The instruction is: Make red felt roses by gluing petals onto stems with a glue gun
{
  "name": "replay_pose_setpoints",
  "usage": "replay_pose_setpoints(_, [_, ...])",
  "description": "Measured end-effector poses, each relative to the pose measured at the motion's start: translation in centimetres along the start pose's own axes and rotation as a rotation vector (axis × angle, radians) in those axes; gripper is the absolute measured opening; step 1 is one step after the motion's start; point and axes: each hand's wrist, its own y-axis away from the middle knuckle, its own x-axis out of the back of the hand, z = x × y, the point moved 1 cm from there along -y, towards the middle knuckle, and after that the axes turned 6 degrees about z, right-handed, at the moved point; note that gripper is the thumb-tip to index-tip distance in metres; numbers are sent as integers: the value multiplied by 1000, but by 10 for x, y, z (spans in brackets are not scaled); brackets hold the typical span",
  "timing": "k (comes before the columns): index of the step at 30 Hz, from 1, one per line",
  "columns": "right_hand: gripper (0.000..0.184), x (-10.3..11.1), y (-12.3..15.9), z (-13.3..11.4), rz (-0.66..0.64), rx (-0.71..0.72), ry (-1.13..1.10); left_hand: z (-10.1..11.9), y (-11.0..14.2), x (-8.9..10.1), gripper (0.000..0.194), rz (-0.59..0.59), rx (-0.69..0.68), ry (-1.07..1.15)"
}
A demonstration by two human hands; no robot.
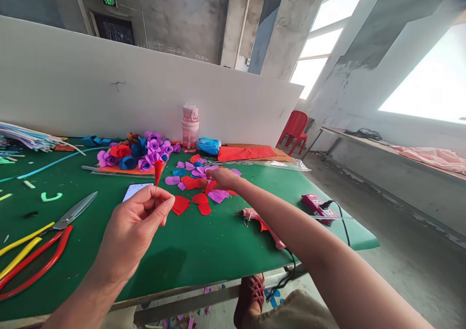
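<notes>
In left hand (135,222), left of glue gun (255,215), pinching red cone (158,172) by stem (156,191), best kept steady; beyond glue gun, reaching right hand (223,179) among petals (218,196), can't tell if gripping!

Green tabletop (218,251) under petals (200,199), scissors (75,212), glue gun (257,216), pink bottle (190,128).

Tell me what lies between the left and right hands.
Loose red petals and purple pieces lie on the green table between the left hand and right hand, in the head view.
</notes>
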Motion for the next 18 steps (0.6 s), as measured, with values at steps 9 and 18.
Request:
replay_pose_setpoints(9, [10,7,-9,13,36,-61,-218,2,0,-2,17,6,-10,17])
replay_pose_setpoints(18, [21,24,14,29,13,-231,-746,-1,-3,-3,19,-10,6,16])
